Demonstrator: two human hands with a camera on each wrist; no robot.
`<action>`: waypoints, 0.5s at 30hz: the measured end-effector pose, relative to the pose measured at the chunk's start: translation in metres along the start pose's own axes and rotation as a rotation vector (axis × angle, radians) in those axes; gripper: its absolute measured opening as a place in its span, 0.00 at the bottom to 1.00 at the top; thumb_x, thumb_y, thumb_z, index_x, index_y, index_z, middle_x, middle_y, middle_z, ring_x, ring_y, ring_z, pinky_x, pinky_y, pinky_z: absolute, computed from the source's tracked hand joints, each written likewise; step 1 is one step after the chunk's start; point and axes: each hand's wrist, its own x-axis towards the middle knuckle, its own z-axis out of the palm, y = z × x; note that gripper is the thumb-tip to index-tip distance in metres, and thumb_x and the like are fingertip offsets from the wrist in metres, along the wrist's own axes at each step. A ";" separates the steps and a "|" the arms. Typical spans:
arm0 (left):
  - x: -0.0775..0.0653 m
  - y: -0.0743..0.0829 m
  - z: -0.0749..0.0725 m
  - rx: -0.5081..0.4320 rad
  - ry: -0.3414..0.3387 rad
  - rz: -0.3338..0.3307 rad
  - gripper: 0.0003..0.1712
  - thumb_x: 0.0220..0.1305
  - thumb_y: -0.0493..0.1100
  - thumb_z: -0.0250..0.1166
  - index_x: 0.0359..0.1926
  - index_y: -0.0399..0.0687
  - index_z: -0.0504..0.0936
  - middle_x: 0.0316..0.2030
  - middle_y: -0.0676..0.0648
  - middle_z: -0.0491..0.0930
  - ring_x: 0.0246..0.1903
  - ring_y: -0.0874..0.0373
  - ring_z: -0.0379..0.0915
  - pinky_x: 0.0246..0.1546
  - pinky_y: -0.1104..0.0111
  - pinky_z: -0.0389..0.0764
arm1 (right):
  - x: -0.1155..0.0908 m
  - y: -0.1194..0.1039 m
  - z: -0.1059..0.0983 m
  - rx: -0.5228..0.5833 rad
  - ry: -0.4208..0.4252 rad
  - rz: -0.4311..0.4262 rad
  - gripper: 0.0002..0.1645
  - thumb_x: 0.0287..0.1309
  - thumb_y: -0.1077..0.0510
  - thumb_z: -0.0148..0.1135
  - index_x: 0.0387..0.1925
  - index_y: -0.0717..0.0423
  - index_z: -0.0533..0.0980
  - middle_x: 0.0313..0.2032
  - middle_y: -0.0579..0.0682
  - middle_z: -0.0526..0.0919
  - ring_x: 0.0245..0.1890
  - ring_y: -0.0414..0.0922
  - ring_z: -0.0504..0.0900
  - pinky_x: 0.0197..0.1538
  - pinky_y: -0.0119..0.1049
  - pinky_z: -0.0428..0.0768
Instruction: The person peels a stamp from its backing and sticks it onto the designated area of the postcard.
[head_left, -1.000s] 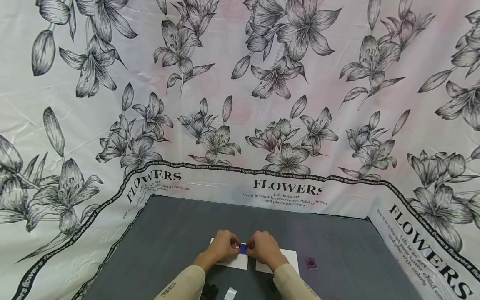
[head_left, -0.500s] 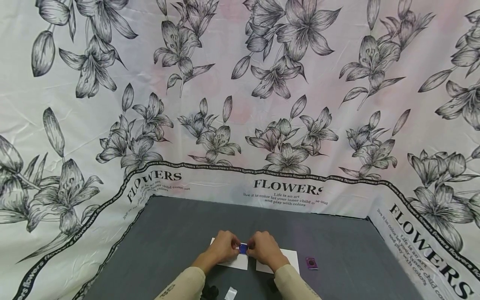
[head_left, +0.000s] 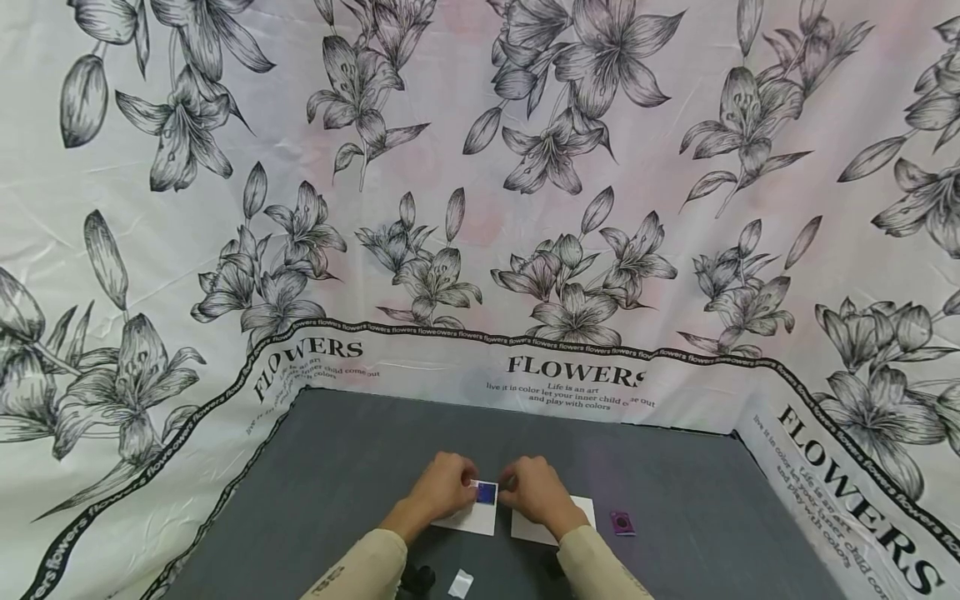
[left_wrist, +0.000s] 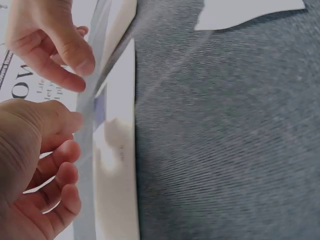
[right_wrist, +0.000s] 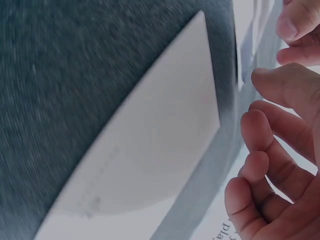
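Observation:
A small dark blue square (head_left: 486,493) lies flat at the far right corner of the left white card (head_left: 467,522). My left hand (head_left: 444,486) hovers at the square's left side, its fingers loosely bent and nothing visible in them. On the other side, my right hand (head_left: 534,492) is just off the card's right edge, thumb and fingers slightly apart and without anything between them. Beneath the right hand and wrist lies a second white card (head_left: 581,505), partly covered. The left wrist view shows the blue patch (left_wrist: 100,110) on the card, beyond the fingertips.
On the grey table (head_left: 360,450), a small purple square packet (head_left: 622,523) lies right of the cards. Nearer me are a white scrap (head_left: 461,583) and a dark object (head_left: 417,580), partly hidden by the left sleeve. A flower-printed cloth (head_left: 435,375) hangs behind.
Both hands have lifted off the blue square and drawn slightly away and upward. More of the square and the card's corner now shows. The square stays on the left card.

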 end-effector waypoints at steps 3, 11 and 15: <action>-0.002 0.015 -0.013 0.023 -0.010 -0.017 0.12 0.62 0.42 0.79 0.44 0.42 0.92 0.33 0.50 0.85 0.32 0.62 0.76 0.34 0.65 0.80 | -0.002 0.001 -0.007 -0.018 0.017 0.000 0.11 0.54 0.59 0.81 0.40 0.57 0.91 0.29 0.48 0.88 0.28 0.41 0.83 0.31 0.39 0.81; 0.001 0.028 -0.023 0.074 -0.022 -0.006 0.19 0.64 0.47 0.80 0.53 0.45 0.92 0.44 0.50 0.89 0.45 0.55 0.84 0.48 0.58 0.87 | -0.004 0.005 -0.023 -0.042 0.039 0.032 0.10 0.57 0.58 0.79 0.41 0.55 0.91 0.30 0.47 0.87 0.28 0.41 0.82 0.31 0.39 0.81; 0.003 0.035 -0.025 0.076 -0.029 0.018 0.22 0.64 0.48 0.80 0.56 0.45 0.91 0.48 0.48 0.89 0.52 0.51 0.84 0.53 0.55 0.86 | -0.006 0.007 -0.030 -0.029 0.055 0.052 0.10 0.60 0.57 0.80 0.42 0.56 0.91 0.31 0.48 0.89 0.29 0.41 0.84 0.32 0.39 0.82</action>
